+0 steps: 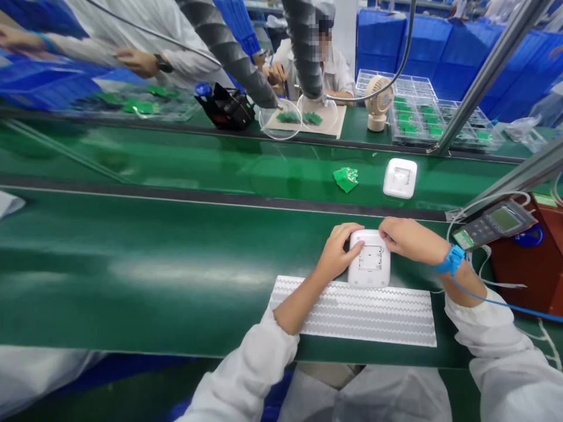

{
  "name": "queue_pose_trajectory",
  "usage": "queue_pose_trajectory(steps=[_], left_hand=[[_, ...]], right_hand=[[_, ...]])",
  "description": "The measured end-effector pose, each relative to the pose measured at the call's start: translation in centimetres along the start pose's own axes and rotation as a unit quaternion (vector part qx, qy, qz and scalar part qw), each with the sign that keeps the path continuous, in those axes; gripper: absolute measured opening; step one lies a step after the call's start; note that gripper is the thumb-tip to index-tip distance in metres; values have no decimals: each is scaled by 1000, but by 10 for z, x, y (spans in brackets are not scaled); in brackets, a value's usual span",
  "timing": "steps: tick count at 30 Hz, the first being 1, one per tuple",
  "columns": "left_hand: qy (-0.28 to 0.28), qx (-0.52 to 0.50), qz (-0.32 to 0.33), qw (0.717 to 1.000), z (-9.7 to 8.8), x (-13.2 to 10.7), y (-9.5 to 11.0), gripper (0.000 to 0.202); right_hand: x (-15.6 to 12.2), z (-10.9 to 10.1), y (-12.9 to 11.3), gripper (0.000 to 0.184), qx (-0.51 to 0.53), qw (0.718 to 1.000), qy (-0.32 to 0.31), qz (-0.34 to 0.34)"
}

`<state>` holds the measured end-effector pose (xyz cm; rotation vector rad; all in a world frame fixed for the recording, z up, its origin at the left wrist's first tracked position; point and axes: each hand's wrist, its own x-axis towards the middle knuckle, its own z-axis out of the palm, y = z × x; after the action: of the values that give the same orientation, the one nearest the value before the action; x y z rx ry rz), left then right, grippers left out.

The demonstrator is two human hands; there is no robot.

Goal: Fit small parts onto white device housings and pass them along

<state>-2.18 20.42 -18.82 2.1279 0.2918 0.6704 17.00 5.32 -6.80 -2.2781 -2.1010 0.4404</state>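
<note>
A white square plastic casing (369, 275) with rounded corners lies on the green bench, its recessed rectangular compartment facing up. My left hand (341, 249) grips its left side, the thumb resting on the top face and the fingers around the far edge. At the far right corner, my right hand (402, 237) has its fingers closed against the edge; the fingertips are partly hidden. Just below the casing lies a sheet of white and grey zigzag-patterned strips (369, 316), partly under my left forearm. A blue wrist strap (451, 261) circles my right wrist.
Beyond the dark rail are a second white casing (400, 178) and green circuit boards (346, 179). A handheld meter (497, 224) with cables leans at the right, below a slanted metal post (488, 82). Co-workers sit across, near fume ducts (305, 53) and a small fan (378, 102).
</note>
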Motion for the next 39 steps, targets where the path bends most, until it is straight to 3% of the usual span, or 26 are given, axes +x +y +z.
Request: queue_pose_trajectory(steps=[10, 15, 21, 31, 39], left_hand=[[15, -12, 28, 999, 0, 1, 3, 30], [20, -24, 28, 999, 0, 1, 4, 31], [20, -39, 24, 999, -1, 3, 7, 29], [34, -30, 32, 998, -1, 5, 8, 29], [30, -21, 28, 999, 0, 5, 5, 31]], right_hand=[[2, 0, 8, 17, -22, 997, 26, -63], [-9, 5, 13, 12, 15, 995, 53, -85], [-19, 11, 10, 15, 8, 994, 87, -70], [-8, 6, 13, 13, 14, 992, 83, -97], [-14, 3, 10, 9, 39, 995, 71, -67]])
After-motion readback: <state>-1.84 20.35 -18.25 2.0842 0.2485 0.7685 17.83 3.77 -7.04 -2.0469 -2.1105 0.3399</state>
